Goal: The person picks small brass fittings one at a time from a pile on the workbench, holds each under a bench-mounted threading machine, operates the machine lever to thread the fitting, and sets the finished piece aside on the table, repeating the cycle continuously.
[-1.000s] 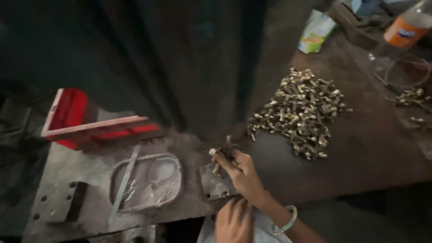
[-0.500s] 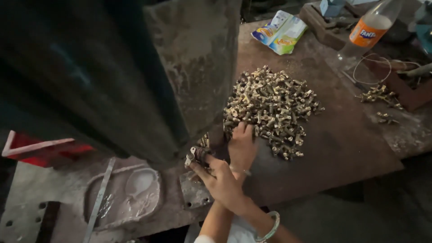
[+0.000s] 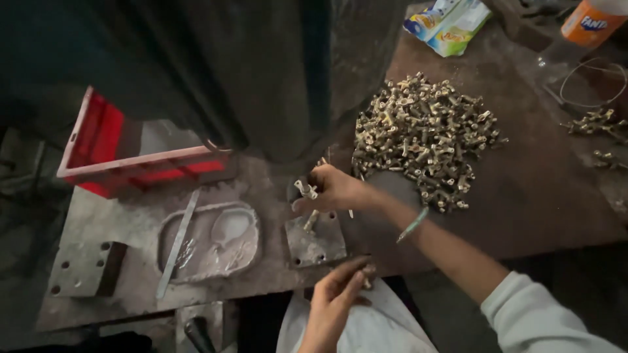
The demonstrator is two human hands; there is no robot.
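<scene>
Nearest the camera, the left hand (image 3: 335,302) rests at the bench edge over a pale cloth (image 3: 366,330), its fingers closed around a small brass fitting (image 3: 367,269). Beyond it the right hand (image 3: 333,189) pinches another brass part (image 3: 305,189) between fingertips, just above the square steel die block (image 3: 315,243). Farther back lie the heap of brass fittings (image 3: 422,140), a red plastic crate (image 3: 108,153), and a snack packet (image 3: 448,19).

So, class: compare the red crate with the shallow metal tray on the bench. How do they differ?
The red crate is bright red and deep-walled, while the metal tray is dull grey and shallow. The red crate has straight sides and square corners; the metal tray has rounded corners. A flat metal strip lies across the metal tray; nothing like it crosses the red crate. Both rest on the same worn bench.
</scene>
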